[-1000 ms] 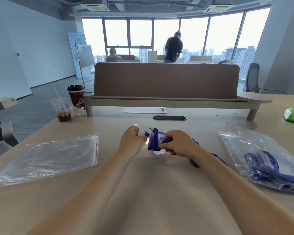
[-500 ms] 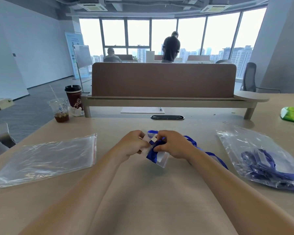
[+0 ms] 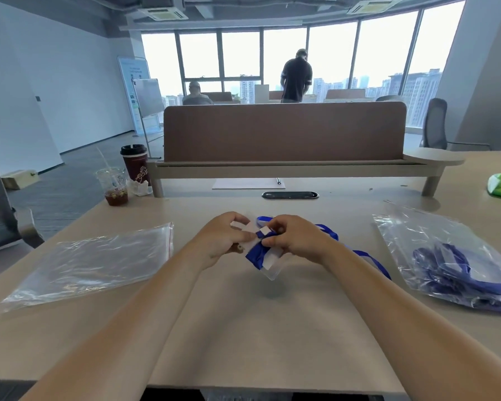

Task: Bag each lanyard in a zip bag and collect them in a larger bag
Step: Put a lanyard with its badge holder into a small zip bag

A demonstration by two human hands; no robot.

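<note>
Both forearms reach forward from 6 o'clock and meet over the middle of the desk [image 3: 272, 337], wrists lifted off its surface. My left hand [image 3: 223, 241] has its fingers curled round the mouth of the small zip bag [image 3: 271, 270], which hangs clear of the desk beneath my hands. My right hand [image 3: 294, 238] pinches the folded blue lanyard [image 3: 256, 254] between thumb and forefinger at the bag's opening. The bundle sits partly inside, and its loose strap trails toward 3 o'clock past my right wrist. At 9 o'clock a large bag [image 3: 93, 261] lies flat, with a red zip line along its right edge. At 3 o'clock a second clear bag [image 3: 422, 235] holds a heap of blue lanyards. At 10 o'clock a plastic cup [image 3: 115, 183] with a straw stands just beside a dark paper cup [image 3: 136, 166]. At 12 o'clock a brown divider [image 3: 284, 131] crosses the desk, with a white sheet [image 3: 246, 183] lying before it.
</note>
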